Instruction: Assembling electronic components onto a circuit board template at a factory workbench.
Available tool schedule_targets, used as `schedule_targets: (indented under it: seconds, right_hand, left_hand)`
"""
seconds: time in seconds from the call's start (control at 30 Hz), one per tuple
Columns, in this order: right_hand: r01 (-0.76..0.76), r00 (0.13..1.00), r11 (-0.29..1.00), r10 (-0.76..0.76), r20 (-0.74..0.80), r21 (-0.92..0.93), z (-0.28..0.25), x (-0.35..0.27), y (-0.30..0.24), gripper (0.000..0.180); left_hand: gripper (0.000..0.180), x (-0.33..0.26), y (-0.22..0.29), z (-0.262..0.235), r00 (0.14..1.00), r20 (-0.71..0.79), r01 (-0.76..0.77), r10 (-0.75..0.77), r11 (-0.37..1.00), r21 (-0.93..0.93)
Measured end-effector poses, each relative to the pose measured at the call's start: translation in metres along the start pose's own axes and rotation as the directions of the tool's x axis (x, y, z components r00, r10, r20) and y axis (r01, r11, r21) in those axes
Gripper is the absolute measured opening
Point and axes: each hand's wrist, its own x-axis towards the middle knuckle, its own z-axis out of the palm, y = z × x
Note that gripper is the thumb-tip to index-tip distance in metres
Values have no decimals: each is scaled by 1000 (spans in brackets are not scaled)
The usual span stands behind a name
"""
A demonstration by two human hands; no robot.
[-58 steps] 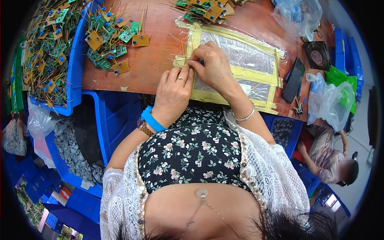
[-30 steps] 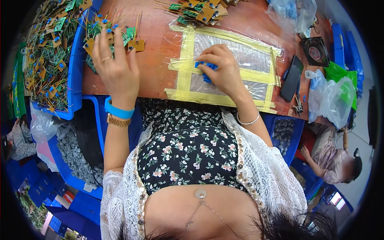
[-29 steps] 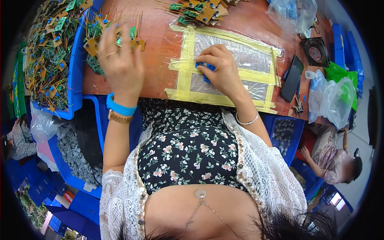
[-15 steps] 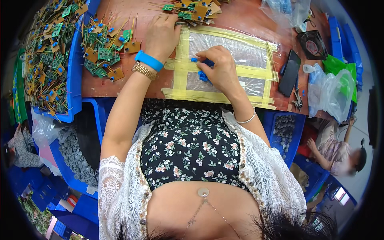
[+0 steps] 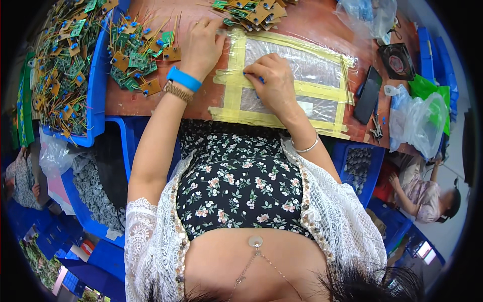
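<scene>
My right hand (image 5: 274,83) is over the taped panel on the table, thumb and fingers pinched on a small blue component (image 5: 245,74). More blue pieces (image 5: 261,79) show at its fingers, mostly hidden by the hand. My left hand (image 5: 203,48), with a blue band and a gold-coloured bracelet on its wrist, rests on the tabletop left of the panel. Its fingers stretch loosely toward the far pile of circuit boards (image 5: 259,15), thumb apart, and I see nothing in them. Yellow tape (image 5: 236,60) frames the clear plastic sheet (image 5: 317,68) under my right hand.
Wired circuit boards (image 5: 136,60) lie left of my left hand, beside a blue bin (image 5: 95,85) full of more. To the right are a black phone (image 5: 368,95), a small fan (image 5: 396,61), keys (image 5: 376,128) and plastic bags (image 5: 420,121). Another person (image 5: 425,196) sits at far right.
My right hand has shifted slightly up and left and closed over the blue pieces, which are now more covered. The left hand has barely moved. The whole view has shifted a little.
</scene>
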Motion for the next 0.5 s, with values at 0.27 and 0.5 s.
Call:
schedule_targets:
  seconds: [0.27,0.5]
  right_hand:
    - [135,991,967,-137,6,-217,11,-8,-18,6]
    - [126,992,987,-126,14,-98,17,-4,-23,5]
  left_hand:
    - [24,28,-15,12,994,-22,-102,103,994,39]
    - [18,28,-2,8,994,-12,-105,105,991,-78]
